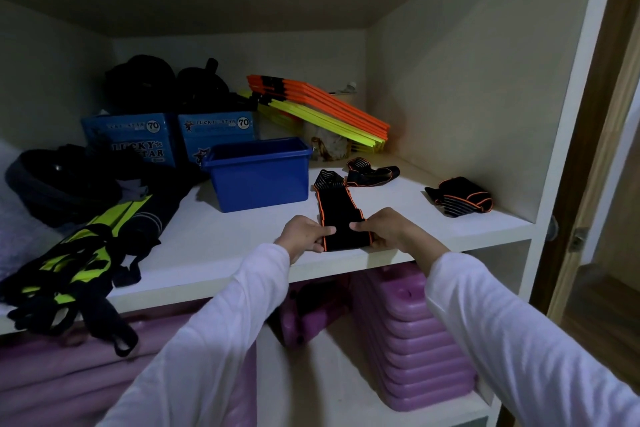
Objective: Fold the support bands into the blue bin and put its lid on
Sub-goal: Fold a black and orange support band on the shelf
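A long black support band with orange edging [341,210] lies stretched out on the white shelf, running from the front edge back toward the blue bin. My left hand [304,236] pinches its near left corner and my right hand [388,229] pinches its near right corner. The open blue bin [259,177] stands just behind and left of the band, with no lid on it. A second band [370,173] lies crumpled behind the first. A third band [460,199] sits bunched at the right, close to the side wall. The lid is not in view.
Two blue "Lucky Star" boxes [173,135] stand behind the bin. Orange and yellow slats [322,107] lean at the back. Black bags and yellow-black vests [79,253] crowd the shelf's left side. Purple blocks [415,340] fill the shelf below. A wooden door frame [595,149] is on the right.
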